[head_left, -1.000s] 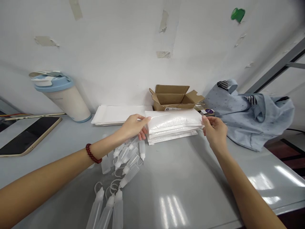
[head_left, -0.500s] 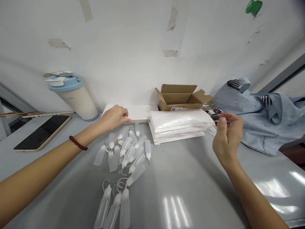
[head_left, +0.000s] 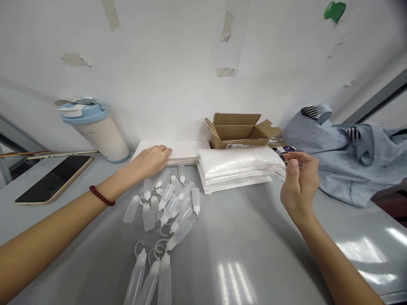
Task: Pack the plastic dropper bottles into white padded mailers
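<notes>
By the wall [head_left: 159, 84], the paper stack [head_left: 189, 150] is being overlapped by the left hand [head_left: 151, 160], grip impossible to tell, while the right hand [head_left: 299, 188] is being held narrowly open near the envelopes' [head_left: 240, 162] right edge, well apart from the bottles [head_left: 171, 206].

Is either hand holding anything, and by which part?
The left hand is on the flat white stack; its fingertips are hidden, so any hold cannot be told. The right hand holds nothing visible.
</notes>
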{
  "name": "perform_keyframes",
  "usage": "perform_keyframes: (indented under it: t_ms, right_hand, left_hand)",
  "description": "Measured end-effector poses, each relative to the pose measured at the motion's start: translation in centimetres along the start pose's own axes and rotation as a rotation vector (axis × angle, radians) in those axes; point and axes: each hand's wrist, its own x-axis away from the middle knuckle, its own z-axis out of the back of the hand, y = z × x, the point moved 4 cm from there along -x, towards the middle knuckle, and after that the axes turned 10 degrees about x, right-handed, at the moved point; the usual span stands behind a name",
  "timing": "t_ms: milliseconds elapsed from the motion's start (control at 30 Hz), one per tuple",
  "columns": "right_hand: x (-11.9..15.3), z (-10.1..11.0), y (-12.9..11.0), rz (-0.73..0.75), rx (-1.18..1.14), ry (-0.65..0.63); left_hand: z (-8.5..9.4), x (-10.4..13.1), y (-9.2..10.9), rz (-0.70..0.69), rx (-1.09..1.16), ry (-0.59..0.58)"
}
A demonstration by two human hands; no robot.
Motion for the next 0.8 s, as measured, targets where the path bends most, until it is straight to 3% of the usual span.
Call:
perform_keyframes:
  t_ms: [167,333,467,533,600,633,800]
  right_hand:
    - [-0.1,-0.1,0.1,-0.008,-0.023,-0.015]
    - [0.3,-0.3,-0.1,-0.037,-0.072,-0.083]
    - [0.9,0.1,-1.8,-0.061,-0.196,-0.166]
    - [0.9,0.5,-2.6,-0.105,-0.299,-0.246]
    - [0.7,0.4,-3.1,-0.171,-0.418,-0.434]
    - [0.8,0.1,-3.2,-0.211,-0.483,-0.608]
    - [3.5,-0.9,-4.2,-0.341,-0.578,-1.471]
  left_hand:
    - [0.7,0.3,-0.6,0.147,-0.086,0.145]
    - [3.0,2.0,-0.7,0.207,-0.095,0.421]
    - [4.9,5.6,2.5,0.014,-0.073,0.652]
    - [5.2,8.1,5.1,-0.198,-0.068,0.763]
    - [4.8,10.6,7.8,-0.471,-0.059,0.829]
    - [4.3,11.7,9.0,-0.601,-0.053,0.831]
    - [1.7,14.5,11.5,-0.671,-0.004,0.668]
